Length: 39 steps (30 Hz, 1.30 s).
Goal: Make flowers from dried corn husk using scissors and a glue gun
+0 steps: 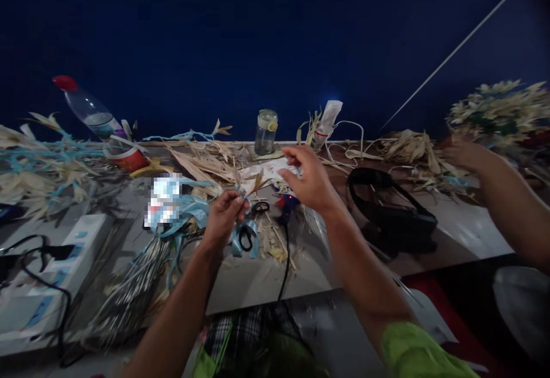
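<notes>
In the middle of the view my left hand (pixel 226 212) is closed, thumb against fingers, around the base of a small dried-husk flower (pixel 256 184) with light blue wrapping. To its right my right hand (pixel 307 177) hovers above the table with the fingers curved and apart, nothing visible in them. A glue gun (pixel 289 203) with a black cord, blue and red, lies under that hand, partly hidden by it. Black-handled scissors (pixel 246 238) rest on light blue ribbon close below my left hand.
Dried husk strips (pixel 201 166) litter the table. A clear jar (pixel 266 132), a tilted bottle (pixel 92 111) and a red cup (pixel 129 157) stand at the back. Wire stems (pixel 135 278) and a power strip (pixel 73 263) lie left; a black headset (pixel 391 212) and another person's arm (pixel 502 195) are right.
</notes>
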Motion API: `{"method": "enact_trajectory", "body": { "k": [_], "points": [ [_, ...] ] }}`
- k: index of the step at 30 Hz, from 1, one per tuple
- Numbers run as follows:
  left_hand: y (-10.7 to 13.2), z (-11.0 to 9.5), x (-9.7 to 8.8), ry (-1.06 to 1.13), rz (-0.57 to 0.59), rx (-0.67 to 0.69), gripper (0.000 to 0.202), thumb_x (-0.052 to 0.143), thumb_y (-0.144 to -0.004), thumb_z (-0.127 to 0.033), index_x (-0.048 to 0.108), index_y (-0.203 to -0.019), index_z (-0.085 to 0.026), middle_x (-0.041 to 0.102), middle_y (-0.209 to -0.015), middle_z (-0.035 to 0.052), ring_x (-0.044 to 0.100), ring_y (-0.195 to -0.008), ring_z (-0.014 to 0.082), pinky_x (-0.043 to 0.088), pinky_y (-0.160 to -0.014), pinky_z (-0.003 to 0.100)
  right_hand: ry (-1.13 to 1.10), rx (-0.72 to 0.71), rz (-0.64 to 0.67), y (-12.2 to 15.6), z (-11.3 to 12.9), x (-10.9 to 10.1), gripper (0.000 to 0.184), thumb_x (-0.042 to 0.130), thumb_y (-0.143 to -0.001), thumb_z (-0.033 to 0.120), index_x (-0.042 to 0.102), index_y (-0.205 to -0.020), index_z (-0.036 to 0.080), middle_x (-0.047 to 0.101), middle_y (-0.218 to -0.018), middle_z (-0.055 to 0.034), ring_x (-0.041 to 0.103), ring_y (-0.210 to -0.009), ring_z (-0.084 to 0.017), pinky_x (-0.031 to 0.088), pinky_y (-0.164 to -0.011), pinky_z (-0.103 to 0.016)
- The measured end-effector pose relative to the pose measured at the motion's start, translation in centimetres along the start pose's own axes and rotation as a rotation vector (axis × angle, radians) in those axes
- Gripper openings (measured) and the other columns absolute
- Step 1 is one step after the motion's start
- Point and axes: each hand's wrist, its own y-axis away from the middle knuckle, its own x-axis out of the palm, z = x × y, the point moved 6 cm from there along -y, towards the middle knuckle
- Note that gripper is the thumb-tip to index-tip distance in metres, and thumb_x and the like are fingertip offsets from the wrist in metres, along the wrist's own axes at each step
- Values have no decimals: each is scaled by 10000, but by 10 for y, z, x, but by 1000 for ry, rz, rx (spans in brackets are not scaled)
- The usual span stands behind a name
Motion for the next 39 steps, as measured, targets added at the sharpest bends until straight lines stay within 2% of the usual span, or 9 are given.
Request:
{"method": "enact_trajectory", "body": {
  "k": [2,9,12,16,19,25,30,35,39],
  "points": [
    [-1,-1,-2,48,-33,28,216,646,-716,-300,500,-807,-169,618,-655,-12,430,-434,41,317,-458,190,-52,132,-139,14,-5,-2,185,514,-813,265,598,-945,167,587,-873,-47,523,-750,-135,440,-721,-285],
    [-3,5,-4,94,-42,55,250,710,-652,-271,521,-779,-170,619,-652,-16,482,-461,56,350,-467,192,-250,331,100,32,3,68,166,626,-713,293,641,-771,139,635,-790,-48,538,-666,-131,444,-666,-269],
    [-3,5,-6,95,-62,74,249,723,-635,-251,528,-766,-168,606,-630,-31,486,-456,53,355,-467,188,-404,362,211,32,-2,81,134,587,-739,267,651,-736,149,660,-737,-30,587,-701,-145,458,-703,-274],
    [-6,3,-13,104,-131,91,271,731,-618,-256,518,-760,-167,654,-697,3,489,-455,50,368,-466,187,-224,353,247,38,-24,71,109,582,-729,221,672,-759,165,658,-785,-50,602,-763,-176,465,-740,-310],
    [-7,3,-16,109,-191,109,274,735,-607,-255,525,-760,-169,656,-710,4,506,-478,56,382,-474,186,30,294,43,40,-30,46,270,609,-673,150,664,-936,179,612,-999,-95,567,-934,-219,452,-824,-358],
    [-3,-3,-11,95,-181,171,229,731,-616,-239,549,-735,-166,619,-657,-20,522,-511,64,402,-511,200,-91,68,-102,33,17,30,204,508,-820,252,619,-981,194,581,-877,-57,554,-843,-168,478,-761,-319],
    [-3,-3,-8,93,-141,167,206,721,-627,-231,554,-730,-167,623,-663,-16,526,-529,70,410,-514,207,70,-37,-229,24,40,29,330,540,-800,233,571,-1126,197,482,-1038,-103,480,-987,-204,437,-849,-375],
    [-3,-3,-8,119,-126,172,207,718,-630,-210,535,-717,-167,633,-698,-13,515,-509,57,400,-515,202,237,-73,-139,21,44,33,166,540,-795,214,653,-915,224,466,-1073,-90,417,-1059,-251,346,-926,-457],
    [-2,-3,-9,108,-165,161,219,716,-628,-208,525,-728,-172,560,-576,-50,504,-479,57,394,-523,199,294,-97,-103,28,53,35,133,542,-789,204,657,-850,233,457,-1140,-90,373,-1121,-271,299,-962,-462]
  ]
}}
